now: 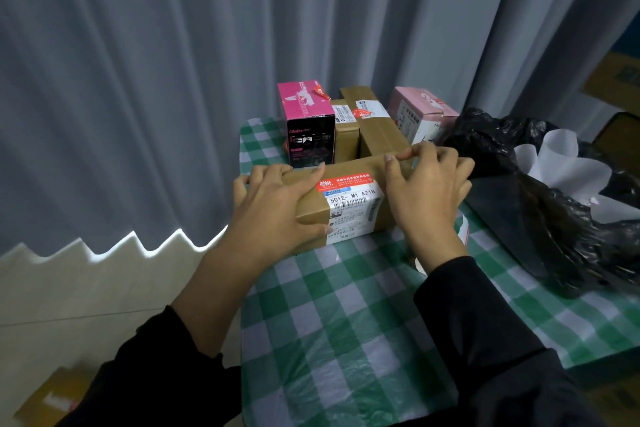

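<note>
Here we go: the brown parcel (346, 199) sits near the middle of the surface (346, 322), label facing the person. The left hand (273, 204) wraps over its left end, fingers (263, 173) across the top and thumb on the front face. I'd say that's to pin it down so it can't slide. The right hand (426, 191) is up at the far right top edge, thumb and forefinger pinched narrow on the rim there. It looks like it's picking at a tape end to open it, though I can't make out the tape itself.

Just behind the parcel, a pink-and-black box (306, 121), two brown cartons (374, 121) and a pale pink box (419, 111) stand lined up, probably waiting their turn. To the right, a black bag (540, 218) gapes open with white paper (564, 163) in it, handy for scraps, I'd guess.

A green-and-white checked cloth covers the surface. Grey curtains (138, 80) hang behind, the floor (86, 288) is pale, and another carton (48, 395) lies down there at the left.
</note>
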